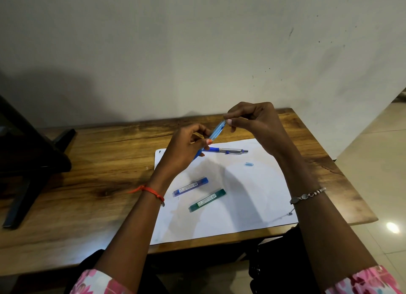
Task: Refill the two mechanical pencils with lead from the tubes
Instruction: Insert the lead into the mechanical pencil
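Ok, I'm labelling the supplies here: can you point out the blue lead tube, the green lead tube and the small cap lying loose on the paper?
blue lead tube (190,186): head view, middle of its label.
green lead tube (207,200): head view, middle of its label.
small cap (249,164): head view, centre of its pale blue body.

two mechanical pencils: a light blue one (216,132) (held up in both hands) and a blue-and-silver one (228,150); two lead tubes, blue (190,187) and green (207,200); one small blue cap (249,164); one white paper sheet (252,197).

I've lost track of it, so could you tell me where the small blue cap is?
The small blue cap lies on the white paper, right of centre, just below the tip of the second pencil.
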`<state>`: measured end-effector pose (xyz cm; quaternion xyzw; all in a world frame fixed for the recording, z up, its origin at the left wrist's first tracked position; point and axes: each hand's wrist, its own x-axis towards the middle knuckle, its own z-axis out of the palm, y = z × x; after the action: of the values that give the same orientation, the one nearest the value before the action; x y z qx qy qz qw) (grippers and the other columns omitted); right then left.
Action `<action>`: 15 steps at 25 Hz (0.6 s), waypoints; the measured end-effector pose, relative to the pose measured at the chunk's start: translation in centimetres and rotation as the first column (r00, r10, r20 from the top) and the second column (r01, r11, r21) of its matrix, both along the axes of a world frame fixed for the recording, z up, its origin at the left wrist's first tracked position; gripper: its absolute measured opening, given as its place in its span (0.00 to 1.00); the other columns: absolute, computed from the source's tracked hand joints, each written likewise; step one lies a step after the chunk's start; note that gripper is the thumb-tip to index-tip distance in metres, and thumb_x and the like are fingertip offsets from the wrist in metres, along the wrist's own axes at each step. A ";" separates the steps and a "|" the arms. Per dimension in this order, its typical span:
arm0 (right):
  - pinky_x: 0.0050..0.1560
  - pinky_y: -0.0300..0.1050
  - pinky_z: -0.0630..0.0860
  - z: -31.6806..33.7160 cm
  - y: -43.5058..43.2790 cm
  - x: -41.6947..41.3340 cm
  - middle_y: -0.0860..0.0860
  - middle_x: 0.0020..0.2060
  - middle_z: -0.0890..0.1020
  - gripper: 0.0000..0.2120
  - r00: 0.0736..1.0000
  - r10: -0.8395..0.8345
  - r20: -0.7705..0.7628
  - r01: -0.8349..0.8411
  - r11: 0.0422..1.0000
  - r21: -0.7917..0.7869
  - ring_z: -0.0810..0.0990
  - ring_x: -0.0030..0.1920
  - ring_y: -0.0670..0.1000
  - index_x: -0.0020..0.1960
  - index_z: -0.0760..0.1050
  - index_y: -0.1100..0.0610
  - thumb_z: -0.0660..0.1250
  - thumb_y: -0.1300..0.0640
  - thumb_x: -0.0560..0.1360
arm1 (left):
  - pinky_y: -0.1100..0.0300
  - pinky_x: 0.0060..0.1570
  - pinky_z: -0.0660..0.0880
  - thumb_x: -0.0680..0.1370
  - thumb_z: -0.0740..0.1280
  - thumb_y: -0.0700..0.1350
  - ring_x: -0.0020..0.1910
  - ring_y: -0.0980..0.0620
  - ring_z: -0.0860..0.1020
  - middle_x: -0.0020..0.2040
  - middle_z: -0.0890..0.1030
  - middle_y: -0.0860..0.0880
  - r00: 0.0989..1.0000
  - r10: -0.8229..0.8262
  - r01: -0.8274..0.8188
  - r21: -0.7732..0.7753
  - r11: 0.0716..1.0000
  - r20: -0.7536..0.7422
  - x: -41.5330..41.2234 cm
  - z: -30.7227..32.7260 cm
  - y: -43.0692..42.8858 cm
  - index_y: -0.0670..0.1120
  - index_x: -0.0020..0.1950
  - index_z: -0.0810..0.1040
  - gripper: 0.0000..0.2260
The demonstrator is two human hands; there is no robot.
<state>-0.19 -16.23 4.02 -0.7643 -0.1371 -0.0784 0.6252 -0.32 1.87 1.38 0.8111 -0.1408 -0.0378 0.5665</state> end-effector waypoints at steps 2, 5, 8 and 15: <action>0.38 0.41 0.76 0.1 0.0 0.0 0.55 0.37 0.80 0.11 1.000 0.018 -0.003 -0.018 1.000 0.000 0.78 0.35 0.49 0.49 0.80 0.63 0.69 0.73 0.69 | 0.64 0.35 0.79 0.75 0.65 0.36 0.38 0.55 0.79 0.41 0.77 0.53 1.000 -0.003 0.003 -0.011 1.000 -0.001 0.0 0.0 0.0 0.43 0.48 0.74 0.04; 0.37 0.38 0.76 0.2 -0.3 0.1 0.54 0.37 0.80 0.12 1.000 0.022 0.001 -0.022 0.999 -0.036 0.79 0.35 0.45 0.50 0.80 0.63 0.70 0.73 0.68 | 0.66 0.33 0.78 0.75 0.65 0.36 0.38 0.55 0.78 0.41 0.77 0.54 1.000 -0.017 0.017 -0.020 1.000 -0.006 -0.3 0.0 -0.1 0.43 0.47 0.74 0.04; 0.38 0.37 0.75 0.2 -0.6 -0.1 0.53 0.36 0.81 0.12 1.000 0.024 0.002 -0.024 0.998 -0.050 0.78 0.34 0.44 0.51 0.80 0.63 0.70 0.72 0.68 | 0.67 0.32 0.78 0.75 0.65 0.36 0.38 0.55 0.78 0.41 0.77 0.54 1.000 -0.029 0.029 -0.018 0.999 -0.003 -0.3 0.0 -0.3 0.43 0.47 0.74 0.04; 0.32 0.38 0.76 -0.4 -2.1 0.2 0.51 0.27 0.82 0.07 0.982 -0.060 -0.178 0.053 0.998 -0.044 0.76 0.27 0.48 0.43 0.82 0.63 0.73 0.69 0.66 | 0.65 0.34 0.79 0.75 0.65 0.36 0.39 0.54 0.79 0.42 0.76 0.53 0.999 -0.041 0.040 -0.026 0.999 -0.033 -0.3 0.2 -0.3 0.43 0.49 0.74 0.05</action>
<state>0.00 -18.30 3.65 -0.7840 -0.0602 -0.0246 0.6174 -0.64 1.54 1.58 0.8002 -0.1481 -0.0609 0.5780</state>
